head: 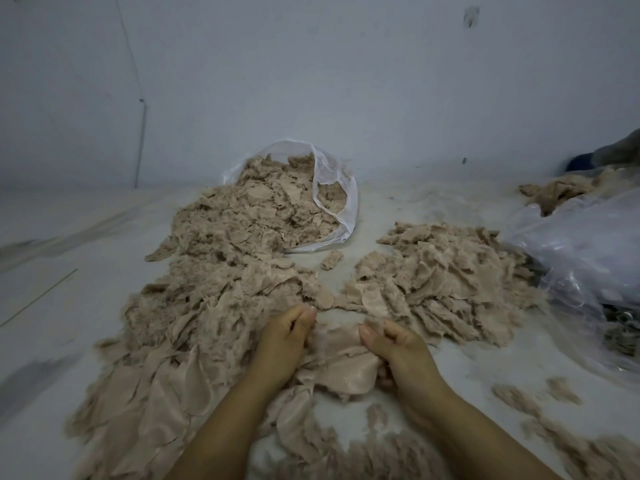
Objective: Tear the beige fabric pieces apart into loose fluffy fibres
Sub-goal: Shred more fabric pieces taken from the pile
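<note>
At lower centre we pinch a fabric piece [341,367] between left hand [287,337] and right hand [394,344]; it seems stretched left-to-right between them, equally near both, ready to pull apart.

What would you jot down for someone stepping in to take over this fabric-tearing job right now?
Left hand and right hand each pinch one beige fabric piece, stretched between them, not yet torn apart.
Large beige heap lies left, spilling from a clear plastic bag; a smaller beige heap lies right.
Done: some fluffy tufts lie scattered at right.
Left: most pieces still look whole.
</note>
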A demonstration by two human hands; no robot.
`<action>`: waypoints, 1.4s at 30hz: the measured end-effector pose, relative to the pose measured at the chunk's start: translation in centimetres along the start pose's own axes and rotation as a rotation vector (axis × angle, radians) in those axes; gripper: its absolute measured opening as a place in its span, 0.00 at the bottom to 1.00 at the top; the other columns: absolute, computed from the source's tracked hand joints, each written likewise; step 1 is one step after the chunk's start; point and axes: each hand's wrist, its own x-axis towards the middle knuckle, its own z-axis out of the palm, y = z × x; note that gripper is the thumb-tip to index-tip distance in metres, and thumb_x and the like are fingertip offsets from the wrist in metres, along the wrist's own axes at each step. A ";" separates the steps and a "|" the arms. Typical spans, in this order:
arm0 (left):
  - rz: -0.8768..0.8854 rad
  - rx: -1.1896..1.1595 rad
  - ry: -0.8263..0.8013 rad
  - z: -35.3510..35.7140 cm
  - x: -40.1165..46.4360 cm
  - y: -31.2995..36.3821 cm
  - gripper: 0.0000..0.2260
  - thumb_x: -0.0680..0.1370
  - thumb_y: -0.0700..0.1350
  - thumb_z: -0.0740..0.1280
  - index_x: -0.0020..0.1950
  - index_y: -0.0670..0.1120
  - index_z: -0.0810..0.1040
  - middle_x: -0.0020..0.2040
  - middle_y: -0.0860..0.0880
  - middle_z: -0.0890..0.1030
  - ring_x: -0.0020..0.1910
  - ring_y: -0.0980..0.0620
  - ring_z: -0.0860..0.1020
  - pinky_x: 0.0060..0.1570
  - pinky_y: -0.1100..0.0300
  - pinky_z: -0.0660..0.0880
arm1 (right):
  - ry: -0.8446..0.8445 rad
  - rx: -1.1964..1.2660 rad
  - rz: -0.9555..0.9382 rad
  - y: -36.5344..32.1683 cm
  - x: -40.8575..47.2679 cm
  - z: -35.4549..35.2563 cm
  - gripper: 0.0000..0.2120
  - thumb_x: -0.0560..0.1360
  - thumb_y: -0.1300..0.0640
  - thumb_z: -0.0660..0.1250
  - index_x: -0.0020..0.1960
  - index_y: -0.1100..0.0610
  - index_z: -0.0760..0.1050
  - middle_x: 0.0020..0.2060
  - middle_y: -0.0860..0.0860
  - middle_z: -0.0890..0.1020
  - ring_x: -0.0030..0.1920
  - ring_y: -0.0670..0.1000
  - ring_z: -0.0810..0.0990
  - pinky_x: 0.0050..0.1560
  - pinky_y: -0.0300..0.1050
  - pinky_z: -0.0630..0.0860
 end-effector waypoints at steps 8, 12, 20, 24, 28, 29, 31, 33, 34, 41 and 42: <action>0.048 -0.029 -0.308 0.3 -1.0 0.4 0.11 0.79 0.45 0.65 0.37 0.45 0.72 0.31 0.56 0.71 0.31 0.58 0.69 0.34 0.61 0.66 | -0.077 -0.109 -0.024 -0.1 -0.1 -0.3 0.10 0.69 0.52 0.73 0.41 0.59 0.79 0.34 0.52 0.81 0.34 0.49 0.79 0.34 0.40 0.75; 0.115 0.084 -0.267 0.3 -0.9 0.6 0.10 0.79 0.44 0.62 0.37 0.46 0.72 0.32 0.55 0.71 0.33 0.59 0.69 0.36 0.63 0.66 | 0.037 -0.174 -0.053 0.0 0.3 -0.1 0.08 0.73 0.58 0.71 0.37 0.60 0.77 0.27 0.53 0.79 0.27 0.50 0.75 0.29 0.40 0.72; -0.018 -0.111 -0.348 1.2 -1.6 1.8 0.06 0.71 0.51 0.72 0.45 0.52 0.79 0.37 0.57 0.81 0.35 0.61 0.77 0.36 0.68 0.73 | 0.047 0.081 0.030 -0.1 0.3 0.4 0.06 0.74 0.60 0.70 0.48 0.61 0.76 0.35 0.59 0.83 0.33 0.54 0.81 0.30 0.44 0.78; -0.173 -0.190 -0.340 1.2 -1.5 1.8 0.12 0.76 0.42 0.68 0.32 0.49 0.76 0.23 0.49 0.71 0.19 0.54 0.67 0.19 0.67 0.64 | 0.161 0.107 -0.075 -0.3 0.3 0.5 0.05 0.76 0.63 0.66 0.41 0.60 0.76 0.27 0.54 0.74 0.28 0.50 0.72 0.25 0.37 0.71; -0.168 -0.231 -0.347 0.5 -1.4 1.9 0.15 0.78 0.40 0.65 0.32 0.51 0.78 0.26 0.48 0.73 0.19 0.56 0.68 0.21 0.68 0.64 | 0.196 0.112 -0.133 -0.1 0.4 0.0 0.08 0.76 0.64 0.65 0.39 0.59 0.77 0.24 0.49 0.75 0.25 0.44 0.72 0.25 0.34 0.69; -0.157 -0.231 -0.348 0.6 -1.4 2.0 0.15 0.78 0.41 0.65 0.32 0.51 0.79 0.28 0.46 0.73 0.21 0.55 0.68 0.23 0.67 0.65 | 0.214 0.111 -0.142 0.1 0.6 0.0 0.08 0.76 0.64 0.65 0.39 0.59 0.77 0.24 0.49 0.75 0.24 0.43 0.72 0.25 0.34 0.70; -0.154 -0.214 -0.359 0.7 -1.4 2.0 0.16 0.78 0.41 0.64 0.32 0.51 0.79 0.28 0.46 0.73 0.24 0.54 0.68 0.25 0.64 0.65 | 0.289 0.098 -0.165 0.3 0.9 -0.1 0.08 0.77 0.65 0.65 0.39 0.60 0.77 0.24 0.48 0.76 0.24 0.42 0.71 0.26 0.35 0.70; -0.159 -0.206 -0.379 0.8 -1.5 1.9 0.17 0.79 0.40 0.64 0.30 0.52 0.78 0.25 0.51 0.70 0.22 0.56 0.65 0.23 0.65 0.63 | 0.442 0.101 -0.178 0.3 1.5 -1.0 0.09 0.78 0.64 0.63 0.39 0.59 0.76 0.25 0.49 0.76 0.26 0.44 0.72 0.28 0.38 0.69; -0.163 -0.207 -0.377 0.7 -1.6 1.9 0.18 0.79 0.40 0.64 0.30 0.53 0.77 0.24 0.53 0.69 0.21 0.58 0.64 0.23 0.66 0.63 | 0.500 0.098 -0.175 0.2 1.7 -1.6 0.10 0.79 0.63 0.62 0.39 0.59 0.75 0.26 0.50 0.76 0.27 0.46 0.71 0.30 0.40 0.69; -0.152 -0.246 -0.369 0.6 -1.7 1.9 0.06 0.71 0.53 0.69 0.39 0.52 0.81 0.32 0.46 0.73 0.28 0.50 0.69 0.29 0.61 0.66 | 0.005 -0.040 -0.067 0.1 0.3 0.2 0.09 0.70 0.54 0.73 0.33 0.51 0.77 0.24 0.48 0.75 0.24 0.45 0.73 0.25 0.38 0.69; -0.163 -0.258 -0.374 0.6 -1.7 1.9 0.07 0.70 0.53 0.70 0.42 0.51 0.81 0.34 0.43 0.72 0.31 0.48 0.67 0.30 0.60 0.65 | 0.067 -0.022 -0.092 0.1 0.6 0.1 0.11 0.72 0.59 0.72 0.32 0.52 0.77 0.25 0.49 0.75 0.25 0.46 0.73 0.26 0.38 0.70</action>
